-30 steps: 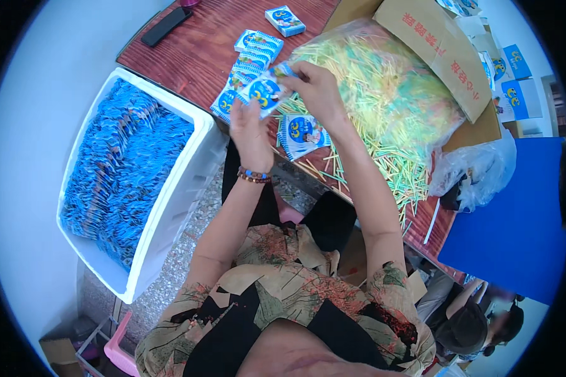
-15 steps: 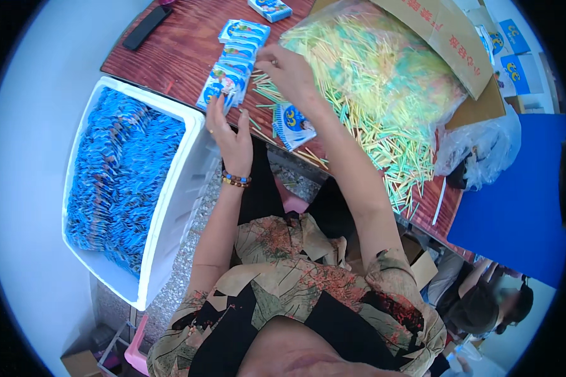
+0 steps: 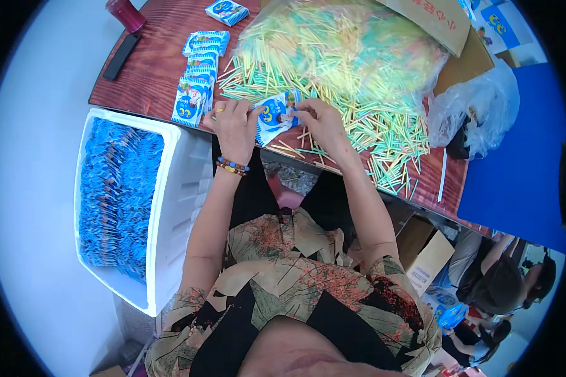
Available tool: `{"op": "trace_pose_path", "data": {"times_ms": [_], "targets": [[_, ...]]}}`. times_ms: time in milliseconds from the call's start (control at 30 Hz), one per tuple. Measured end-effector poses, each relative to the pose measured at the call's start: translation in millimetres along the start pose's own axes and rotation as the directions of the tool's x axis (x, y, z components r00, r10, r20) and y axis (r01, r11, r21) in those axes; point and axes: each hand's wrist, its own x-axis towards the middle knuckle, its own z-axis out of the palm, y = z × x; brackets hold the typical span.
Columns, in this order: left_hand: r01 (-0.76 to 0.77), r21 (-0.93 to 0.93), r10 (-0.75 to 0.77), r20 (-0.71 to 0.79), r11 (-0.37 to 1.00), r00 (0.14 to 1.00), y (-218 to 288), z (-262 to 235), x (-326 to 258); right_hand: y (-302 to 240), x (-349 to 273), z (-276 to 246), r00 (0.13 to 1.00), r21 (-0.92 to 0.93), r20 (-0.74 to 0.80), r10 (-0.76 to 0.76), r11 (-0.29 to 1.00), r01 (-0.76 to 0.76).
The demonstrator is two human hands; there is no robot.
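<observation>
At the table edge a small blue-and-white packet [image 3: 274, 119] lies tilted between my hands. My right hand [image 3: 325, 127] pinches its upper right corner between thumb and fingers. On the packet's left side is my left hand [image 3: 234, 131], fingers curled and thumb against the packet edge; its fingertips are partly hidden. Left of that hand, similar packets [image 3: 195, 94] overlap in a column running away from me. Loose thin yellow and green sticks [image 3: 383, 135] spread around and beyond my right hand.
A clear bag of sticks [image 3: 346, 50] lies beside an open cardboard box [image 3: 462, 69]. A white foam box [image 3: 160, 207] full of blue packets stands at left. A black phone-like slab [image 3: 121, 56], red container [image 3: 126, 16] and another packet [image 3: 227, 12] sit farther back. People are at lower right.
My right hand has come back toward me from the packet column to the single packet. My left hand has left the column and moved to that packet's left side. The view has shifted.
</observation>
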Motion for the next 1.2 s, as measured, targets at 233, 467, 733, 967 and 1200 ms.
{"op": "trace_pose_path", "data": {"times_ms": [233, 467, 733, 967, 1200], "targets": [[-0.206, -0.073, 0.199, -0.093, 0.976, 0.976, 2.3, -19.4, 10.7, 1.1, 10.2, -3.5, 0.925, -0.044, -0.267, -0.270, 0.962, 0.268], [0.463, -0.836, -0.319, 0.370, 0.295, 0.872, 27.9, -24.7, 7.1, -8.4, 9.5, -13.8, 0.989, 0.358, 0.071, -0.130, 0.929, 0.096], [0.505, -0.862, -0.298, 0.472, 0.043, 0.830, 45.9, -22.5, -9.9, -7.5, -13.6, -8.7, 0.993, 0.651, 0.067, -0.099, 0.759, 0.032], [0.496, -0.868, -0.419, 0.451, -0.001, 0.788, 54.6, -13.7, -25.2, -17.6, -30.6, -0.9, 0.997, 0.610, -0.047, 0.056, 0.792, -0.016], [0.525, -0.835, -0.466, 0.536, -0.167, 0.704, 53.9, -9.9, -29.7, -2.1, -36.1, -8.4, 0.997, 0.362, -0.068, -0.019, 0.931, 0.042]]}}
